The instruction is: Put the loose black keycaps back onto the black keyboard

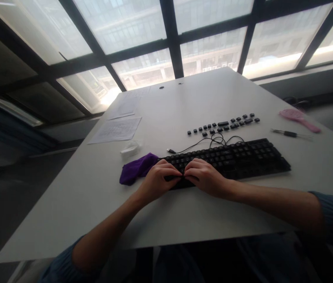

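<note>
A black computer keyboard [251, 157] lies across the table in front of me, some of its keys gone along the near side. Over its left part, my left hand [162, 177] and my right hand [203, 177] meet fingertip to fingertip. Both are closed in a pinch at the near key rows; whatever small thing is between the fingers is hidden. Against the left hand's far side lies a crumpled purple cloth [137, 169]. Behind the keyboard, several loose black keycaps [223, 124] are set out in two rough rows, with the keyboard's USB cable [190, 148] looped nearby.
A wire keycap puller [290, 134] and a pink hairbrush [299, 118] lie at the right. A small white, clear-wrapped item [130, 149] sits behind the cloth. Printed sheets [116, 130] lie along the left edge of the white table [75, 220]. Windows stand beyond.
</note>
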`<state>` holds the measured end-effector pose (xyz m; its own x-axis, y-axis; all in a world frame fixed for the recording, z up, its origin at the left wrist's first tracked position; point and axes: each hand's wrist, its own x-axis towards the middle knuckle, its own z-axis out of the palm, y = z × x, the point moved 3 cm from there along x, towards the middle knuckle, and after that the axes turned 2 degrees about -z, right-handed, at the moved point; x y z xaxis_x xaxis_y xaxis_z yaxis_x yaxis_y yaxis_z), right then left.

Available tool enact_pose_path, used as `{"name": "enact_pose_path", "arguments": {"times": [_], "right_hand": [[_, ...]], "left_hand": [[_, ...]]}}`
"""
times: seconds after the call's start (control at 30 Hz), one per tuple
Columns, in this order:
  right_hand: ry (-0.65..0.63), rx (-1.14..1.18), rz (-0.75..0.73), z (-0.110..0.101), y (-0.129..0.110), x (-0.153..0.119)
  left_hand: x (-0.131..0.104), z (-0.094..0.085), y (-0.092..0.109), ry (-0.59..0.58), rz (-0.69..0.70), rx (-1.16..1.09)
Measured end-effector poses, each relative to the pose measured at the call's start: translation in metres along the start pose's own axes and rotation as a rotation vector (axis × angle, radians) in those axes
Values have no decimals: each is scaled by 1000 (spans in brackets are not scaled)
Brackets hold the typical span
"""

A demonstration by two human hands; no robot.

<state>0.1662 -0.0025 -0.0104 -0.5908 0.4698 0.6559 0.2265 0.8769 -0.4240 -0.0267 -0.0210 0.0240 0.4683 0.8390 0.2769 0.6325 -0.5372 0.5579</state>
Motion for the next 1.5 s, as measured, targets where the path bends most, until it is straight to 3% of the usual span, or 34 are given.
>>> {"name": "enact_pose_path", "arguments": {"times": [0.43,1.03,1.23,1.5], "right_hand": [[-27,23,47,1,7,3],[-53,124,213,-2,9,5],[-59,132,225,-3,9,6],[-55,120,197,-1,11,4]], "left_hand": [[1,2,-8,-2,-254,-130],[3,6,-10,11,-331,-187],[3,6,-8,25,-266,-149],[0,7,-2,12,-10,-21]]}}
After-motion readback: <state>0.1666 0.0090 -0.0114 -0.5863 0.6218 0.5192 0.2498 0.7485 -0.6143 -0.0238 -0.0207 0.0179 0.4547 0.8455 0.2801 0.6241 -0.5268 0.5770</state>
